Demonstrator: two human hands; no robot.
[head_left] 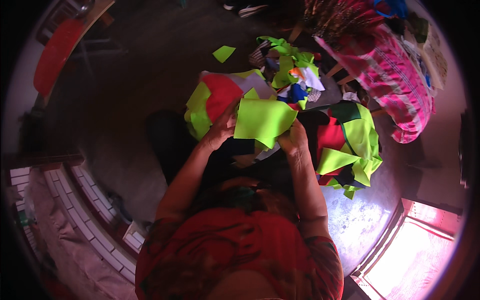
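Between my two hands, over my lap, spreads a piece of neon yellow-green fabric (264, 119). My left hand (223, 129) grips its left edge, the fingers partly behind the cloth. At the lower right corner my right hand (295, 136) is closed on the same piece, its fingertips mostly hidden. Just beyond my left hand lies a heap of red, yellow-green and grey cloth (222, 95). To the right of my right hand sits another pile of yellow-green, red and dark green cloth (357, 135).
Farther off, a heap of mixed fabric scraps (292, 67) lies on the floor, with one loose yellow-green scrap (223, 53) to its left. A pink checked cloth (385, 75) drapes over something wooden-legged at right. Bright light enters by a doorway (410, 255) at lower right.
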